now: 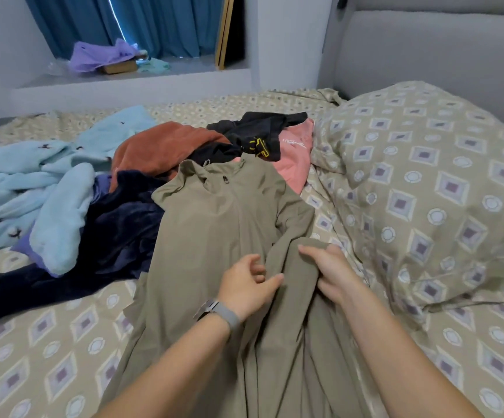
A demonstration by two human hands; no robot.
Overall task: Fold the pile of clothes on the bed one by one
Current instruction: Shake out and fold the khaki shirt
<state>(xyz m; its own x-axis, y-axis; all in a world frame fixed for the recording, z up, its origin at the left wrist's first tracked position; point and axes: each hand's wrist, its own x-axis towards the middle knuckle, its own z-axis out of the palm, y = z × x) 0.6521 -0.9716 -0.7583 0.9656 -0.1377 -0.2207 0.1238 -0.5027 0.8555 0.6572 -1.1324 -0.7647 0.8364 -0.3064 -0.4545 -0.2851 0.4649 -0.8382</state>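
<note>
— Olive jacket [223, 236]: how does it lie on the bed [63, 342]?

— Lengthwise, its long axis running from the person straight out to the pile behind it. The collar with its small dark zip pull points away; the hem end comes toward the camera and is cut off by the bottom edge of the view.

— And the hands?

— Both sit on the jacket's lower middle. The left hand [249, 286], with a grey watch band [225, 313] on the wrist, has loosely curled fingers [270, 280] touching the cloth; whether they pinch any is not clear. The right hand [327, 271] grips a raised fold of the sleeve on the jacket's right side, its fingers half buried in the fabric.

— What lies beyond the collar?

— A rust garment [160, 146] and black clothing [259, 131] with a yellow mark, over a pink piece [294, 158] with unreadable white lettering. Left of the jacket lies a dark navy garment [118, 224], partly under it, then a pale blue fleece [33, 188]. Right of the jacket bulges the patterned duvet [425, 182].

— Anything hard to read?

— How many pieces the black heap holds cannot be told.
</note>
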